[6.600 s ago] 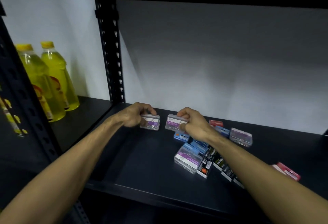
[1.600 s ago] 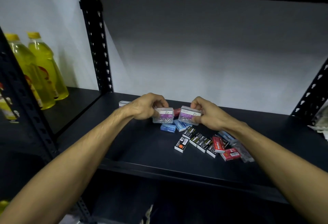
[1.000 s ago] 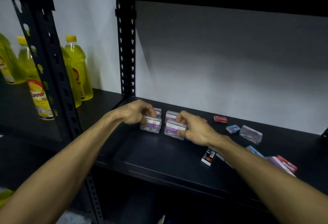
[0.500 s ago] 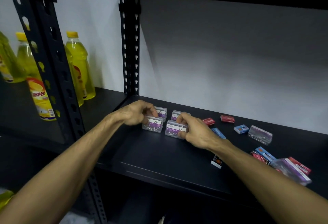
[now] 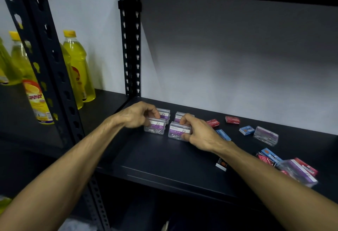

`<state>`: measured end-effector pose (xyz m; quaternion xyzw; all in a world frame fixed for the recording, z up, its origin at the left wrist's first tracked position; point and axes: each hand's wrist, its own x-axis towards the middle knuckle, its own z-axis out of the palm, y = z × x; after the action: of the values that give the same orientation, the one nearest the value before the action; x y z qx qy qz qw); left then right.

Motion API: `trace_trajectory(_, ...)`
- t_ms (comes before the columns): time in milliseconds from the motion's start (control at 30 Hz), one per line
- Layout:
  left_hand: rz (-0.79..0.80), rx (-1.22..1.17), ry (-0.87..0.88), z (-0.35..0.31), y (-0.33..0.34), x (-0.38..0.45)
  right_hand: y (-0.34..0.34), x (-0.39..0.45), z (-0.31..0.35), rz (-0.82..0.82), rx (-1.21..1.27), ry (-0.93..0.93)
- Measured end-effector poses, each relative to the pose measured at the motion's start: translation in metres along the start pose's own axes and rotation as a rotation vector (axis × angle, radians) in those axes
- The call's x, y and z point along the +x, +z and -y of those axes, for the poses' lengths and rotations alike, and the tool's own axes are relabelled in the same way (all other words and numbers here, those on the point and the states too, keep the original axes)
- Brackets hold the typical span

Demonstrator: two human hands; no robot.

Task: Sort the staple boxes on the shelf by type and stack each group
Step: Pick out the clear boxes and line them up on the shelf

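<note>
Head view: both clear paper clip boxes, held up off shelf (image 5: 164, 159) moments ago, now sit on it, in front of two more of same type at rear; clear-box group forming at left, not yet stacked. Left hand (image 5: 136, 115) curled round left front paper clip box (image 5: 155, 127). Right hand (image 5: 198, 132) pinches right front paper clip box (image 5: 178, 132). Red staple boxes (image 5: 232, 120), blue staple boxes (image 5: 247, 130) lie scattered at right, unsorted.
</note>
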<state>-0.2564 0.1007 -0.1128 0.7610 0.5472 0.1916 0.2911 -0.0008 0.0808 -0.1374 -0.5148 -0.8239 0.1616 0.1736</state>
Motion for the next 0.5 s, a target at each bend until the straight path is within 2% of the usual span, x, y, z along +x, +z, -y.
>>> trace_trajectory(500, -0.019, 0.007, -0.014, -0.0025, 0.0001, -0.0014, -0.0009, -0.0011, -0.0031, -0.044, -0.040, -0.030)
